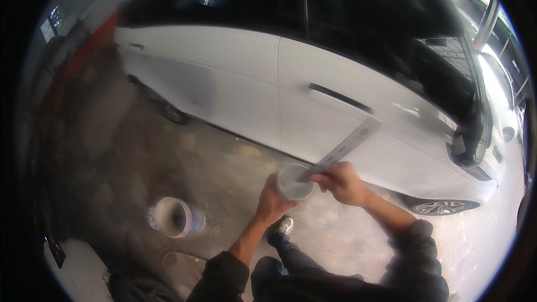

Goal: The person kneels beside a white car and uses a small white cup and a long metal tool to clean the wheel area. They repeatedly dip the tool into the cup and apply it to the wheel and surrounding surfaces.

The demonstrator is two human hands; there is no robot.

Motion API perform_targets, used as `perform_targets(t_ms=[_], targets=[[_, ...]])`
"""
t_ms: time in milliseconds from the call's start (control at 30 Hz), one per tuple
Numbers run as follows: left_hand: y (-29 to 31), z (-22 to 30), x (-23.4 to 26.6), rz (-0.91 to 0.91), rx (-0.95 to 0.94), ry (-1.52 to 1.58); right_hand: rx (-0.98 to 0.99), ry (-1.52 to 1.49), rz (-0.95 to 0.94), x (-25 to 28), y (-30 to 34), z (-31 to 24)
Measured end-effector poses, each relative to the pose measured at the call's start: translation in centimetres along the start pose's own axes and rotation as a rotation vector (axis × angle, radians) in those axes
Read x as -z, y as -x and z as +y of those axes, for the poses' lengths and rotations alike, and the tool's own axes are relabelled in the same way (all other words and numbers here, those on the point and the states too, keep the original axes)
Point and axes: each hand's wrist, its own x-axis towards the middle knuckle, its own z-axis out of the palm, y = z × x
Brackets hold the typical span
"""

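Note:
My left hand [272, 200] is wrapped round the side of a pale, round mixing cup [291, 190], held upright in front of me. In my right hand [343, 183] is a long, flat, light grey mixing stick [351, 144] with dark marks along it. Its lower end dips into the cup's mouth, while the upper end slants up and right, in front of the car door. My right fingers pinch it close to the cup's rim. What lies inside the cup is a pale grey blur.
A white car [240, 78] stands along the far side, with a dull grey patch [196, 86] on its left door. A bucket [169, 216] sits on the concrete floor [224, 173] at left, near a thin red hose [193, 263]. Another white vehicle [84, 268] is at lower left.

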Motion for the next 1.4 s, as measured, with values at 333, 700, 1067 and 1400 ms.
perform_targets(t_ms=[333,700,1067,1400], targets=[[-19.0,-5.6,5.3,-0.094,-0.124,0.045,-0.029,-0.054,0.369,2.4,-15.6,5.5],[-29.6,-7.8,5.8,-0.277,-0.045,0.375,-0.103,-0.092,0.713,4.5,-23.3,9.5],[-30.9,-7.4,6.4,-0.332,-0.078,0.355,-0.104,-0.086,0.686,8.5,-24.4,9.1],[-29.9,-9.6,5.7,-0.188,0.012,0.329,0.006,-0.019,0.737,11.2,-26.0,12.1]])
